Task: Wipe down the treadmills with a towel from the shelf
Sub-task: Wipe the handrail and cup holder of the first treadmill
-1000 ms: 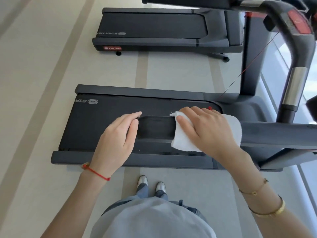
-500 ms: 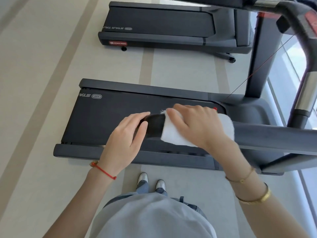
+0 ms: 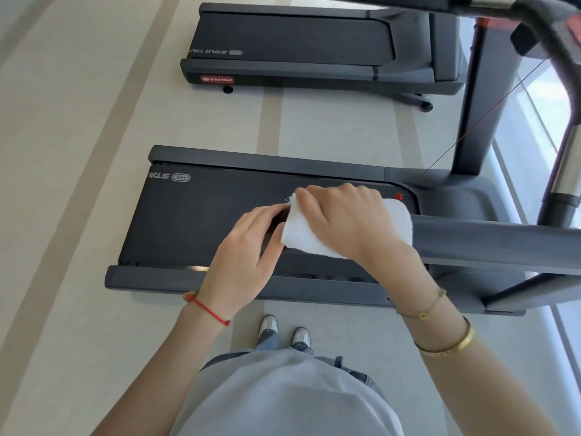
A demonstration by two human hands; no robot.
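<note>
A folded white towel is wrapped over the dark side handrail of the near treadmill. My right hand presses down on the towel and grips it around the rail. My left hand rests on the free end of the same rail, fingers curled over it, just left of the towel and touching its edge. The rail's tip is hidden under both hands. The black belt of the treadmill lies below the rail.
A second treadmill stands farther away across a strip of pale floor. The near treadmill's upright post and chrome-and-black front handle rise at the right, with a thin red safety cord. My shoes stand beside the deck.
My right hand has slid the towel leftward along the rail toward its end, closing the gap until it meets my left hand. The view has shifted slightly.
</note>
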